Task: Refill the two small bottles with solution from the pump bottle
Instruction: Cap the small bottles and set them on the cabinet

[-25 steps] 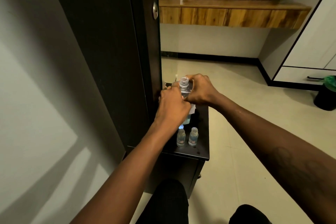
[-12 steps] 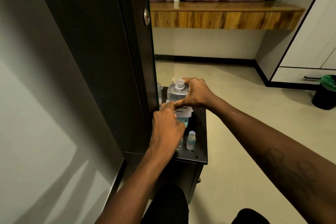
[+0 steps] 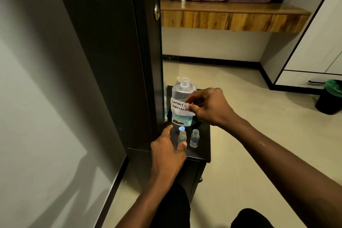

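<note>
We are seeing the pump bottle point(image 3: 182, 96) standing upright on the black cabinet point(image 3: 203, 142). Its threaded neck is open with no pump head on it, the handwritten label is facing us, and blue solution is showing below the label. Just in front of the pump bottle, the left small bottle point(image 3: 182, 136) and the right small bottle point(image 3: 194, 139) are standing upright side by side, not touching. How full they are is too small to tell.

A blue round spot point(image 3: 182, 128) is sitting between the pump bottle and the left small bottle. It may be a cap; we cannot tell.

The right hand point(image 3: 211, 107) is hovering in front of the pump bottle's label with fingers loosely curled, gripping nothing. Whether it is touching the label is unclear. The left hand point(image 3: 166, 148) is reaching in front of the pump bottle with fingers spread. Its thumb is at the left small bottle's base, not closing round it.

We are judging this as early in the task. The big bottle is opened, no pouring is showing, and both refills are left to do.

A dark door point(image 3: 111, 61) is standing just left of the pump bottle, and a bin point(image 3: 329, 102) is well to its right.
</note>
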`<state>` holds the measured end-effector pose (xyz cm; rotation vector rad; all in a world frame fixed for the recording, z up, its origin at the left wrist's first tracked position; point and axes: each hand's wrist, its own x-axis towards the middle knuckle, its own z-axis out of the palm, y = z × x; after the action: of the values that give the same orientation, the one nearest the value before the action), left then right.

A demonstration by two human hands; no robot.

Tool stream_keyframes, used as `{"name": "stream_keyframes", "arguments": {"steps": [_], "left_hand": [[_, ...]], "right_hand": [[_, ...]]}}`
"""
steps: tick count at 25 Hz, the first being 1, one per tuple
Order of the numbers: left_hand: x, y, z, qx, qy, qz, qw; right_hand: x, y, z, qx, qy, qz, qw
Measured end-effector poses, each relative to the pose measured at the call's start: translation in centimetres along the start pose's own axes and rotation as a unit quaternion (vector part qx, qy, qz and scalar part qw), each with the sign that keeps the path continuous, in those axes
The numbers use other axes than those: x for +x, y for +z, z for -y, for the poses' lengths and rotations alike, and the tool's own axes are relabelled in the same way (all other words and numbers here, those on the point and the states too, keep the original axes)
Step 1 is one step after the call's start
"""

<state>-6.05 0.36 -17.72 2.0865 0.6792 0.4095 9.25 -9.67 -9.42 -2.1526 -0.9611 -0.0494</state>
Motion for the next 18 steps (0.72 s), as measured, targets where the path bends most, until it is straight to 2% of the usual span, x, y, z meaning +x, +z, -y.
{"name": "stream_keyframes", "arguments": {"steps": [2,5,10,16,18], "left_hand": [[0.1,0.8,1.1,-0.015,-0.017,-0.003,1.0],[0.4,1.8,1.8,-0.032,-0.005,-0.005,0.999],[0.7,2.8,2.2,-0.079,0.031,-0.008,0.996],[0.6,2.6,2.8,-0.1,0.031,-0.038,0.994],[0.5,2.4,3.0,-0.102,0.028,-0.051,0.993]], "right_hand": [[0.3,1.0,-0.3,-0.098,-0.027,0.128,0.987],[1.5,2.9,-0.9,-0.226,-0.063,0.238,0.943],[3.4,5.1,-1.1,-0.331,-0.051,0.309,0.89],[4.0,6.9,-0.8,-0.391,-0.08,0.353,0.846],[4.0,7.7,-0.8,-0.392,-0.068,0.357,0.845]]}}
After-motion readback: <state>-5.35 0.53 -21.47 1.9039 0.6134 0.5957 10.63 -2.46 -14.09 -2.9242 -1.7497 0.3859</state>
